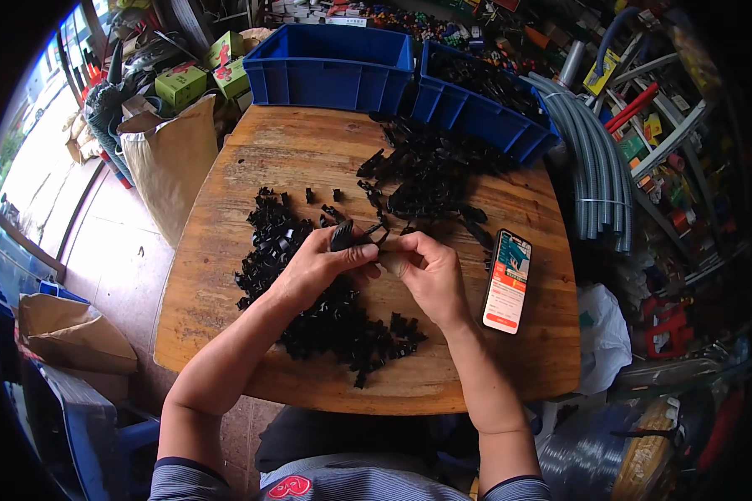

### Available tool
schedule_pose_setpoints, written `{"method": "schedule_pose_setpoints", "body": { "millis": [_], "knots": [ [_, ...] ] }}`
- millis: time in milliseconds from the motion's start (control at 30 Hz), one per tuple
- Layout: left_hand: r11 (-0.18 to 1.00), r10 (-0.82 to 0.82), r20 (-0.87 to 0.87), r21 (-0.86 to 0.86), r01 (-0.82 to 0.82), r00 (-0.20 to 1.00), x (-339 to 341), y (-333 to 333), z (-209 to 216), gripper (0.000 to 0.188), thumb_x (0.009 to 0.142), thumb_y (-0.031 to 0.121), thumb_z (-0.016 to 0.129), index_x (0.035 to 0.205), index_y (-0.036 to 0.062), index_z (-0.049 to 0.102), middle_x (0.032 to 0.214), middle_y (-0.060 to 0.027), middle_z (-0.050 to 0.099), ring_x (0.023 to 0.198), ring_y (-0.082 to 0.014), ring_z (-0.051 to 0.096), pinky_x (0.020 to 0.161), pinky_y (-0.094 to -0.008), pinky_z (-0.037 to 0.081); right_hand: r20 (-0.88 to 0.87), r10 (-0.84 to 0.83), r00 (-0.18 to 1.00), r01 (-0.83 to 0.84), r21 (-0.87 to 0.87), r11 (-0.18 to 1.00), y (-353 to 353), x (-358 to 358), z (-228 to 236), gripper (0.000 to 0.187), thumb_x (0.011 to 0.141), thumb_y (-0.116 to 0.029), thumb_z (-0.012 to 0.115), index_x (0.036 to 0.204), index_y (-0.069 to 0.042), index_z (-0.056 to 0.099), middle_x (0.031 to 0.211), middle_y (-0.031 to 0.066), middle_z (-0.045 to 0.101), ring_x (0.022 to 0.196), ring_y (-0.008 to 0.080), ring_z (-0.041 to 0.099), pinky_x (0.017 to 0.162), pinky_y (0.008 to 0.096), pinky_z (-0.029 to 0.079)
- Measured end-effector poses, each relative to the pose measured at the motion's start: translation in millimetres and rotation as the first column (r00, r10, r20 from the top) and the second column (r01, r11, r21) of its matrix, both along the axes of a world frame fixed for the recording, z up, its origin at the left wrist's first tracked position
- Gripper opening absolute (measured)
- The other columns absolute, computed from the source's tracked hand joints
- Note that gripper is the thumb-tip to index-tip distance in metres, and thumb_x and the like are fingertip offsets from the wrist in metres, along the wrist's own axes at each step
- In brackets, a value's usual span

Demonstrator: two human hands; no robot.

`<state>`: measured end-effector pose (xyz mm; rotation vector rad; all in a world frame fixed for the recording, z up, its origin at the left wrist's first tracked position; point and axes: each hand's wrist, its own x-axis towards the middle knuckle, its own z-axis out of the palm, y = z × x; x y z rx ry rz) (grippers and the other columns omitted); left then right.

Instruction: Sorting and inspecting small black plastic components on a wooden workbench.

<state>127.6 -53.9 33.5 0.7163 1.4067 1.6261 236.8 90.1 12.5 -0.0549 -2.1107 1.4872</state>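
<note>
Over the middle of the wooden table [217, 188], both my hands are brought together. My left hand [319, 265] is closed around a dark black plastic piece [342, 235], whose thin end sticks out toward the right. At that end my right hand [433, 271] pinches with thumb and fingertips; what lies between them is too small to make out. Below and left of my hands spreads a heap of small black plastic clips [326, 327]. Farther back, on the right, lies a pile of longer black plastic pieces [434, 179].
Two blue bins stand at the far edge, the left bin [330, 79] and the right bin [476, 113], which holds black pieces. A lit phone [507, 284] lies on the right. Grey tubing [597, 167] hangs beside the table; a paper sack [171, 163] stands left.
</note>
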Motion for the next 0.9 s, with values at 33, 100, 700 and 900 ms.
{"method": "schedule_pose_setpoints", "body": {
  "millis": [33,100,700,900],
  "knots": [
    [1.000,0.014,0.010,-0.001,-0.014,1.000,0,0,-2,0.025,0.082,0.022,0.062,0.091,-0.0007,0.055,0.077,-0.0079,0.061,0.071,-0.0159,0.061,0.067,-0.0270,0.049,0.030,0.000,1.000,-0.001,0.025,1.000,0,1,1,0.011,0.079,0.005,0.060,0.089,0.001,0.059,0.086,0.0039,0.060,0.079,0.0099,0.056,0.069,0.0231,0.047],
    [0.999,0.044,0.029,-0.004,-0.044,0.999,0,1,-4,0.025,0.082,0.021,0.063,0.091,-0.0012,0.055,0.078,-0.0087,0.061,0.072,-0.0169,0.062,0.069,-0.0279,0.049,0.009,-0.015,1.000,0.014,0.103,0.995,-3,3,6,0.010,0.080,0.004,0.060,0.090,0.001,0.059,0.086,0.0035,0.060,0.079,0.0094,0.056,0.069,0.0227,0.047],
    [0.998,0.025,-0.230,-0.058,-0.039,0.973,3,1,-2,0.021,0.078,0.018,0.067,0.085,-0.0005,0.059,0.070,-0.0042,0.061,0.070,-0.0139,0.061,0.067,-0.0249,0.047,0.114,-0.008,0.993,-0.013,0.183,0.983,1,5,7,0.014,0.083,-0.008,0.060,0.095,0.000,0.059,0.086,0.0023,0.060,0.073,0.0059,0.054,0.066,0.0201,0.046],
    [0.992,0.044,-0.730,-0.050,-0.117,0.682,5,3,0,0.022,0.075,0.015,0.068,0.087,-0.0006,0.058,0.079,-0.0106,0.060,0.070,-0.0164,0.059,0.066,-0.0289,0.046,0.262,0.208,0.942,-0.058,-0.484,0.873,12,6,3,0.016,0.084,-0.011,0.058,0.098,-0.002,0.059,0.083,0.0013,0.058,0.070,0.0056,0.053,0.062,0.0202,0.044]
  ]
}}
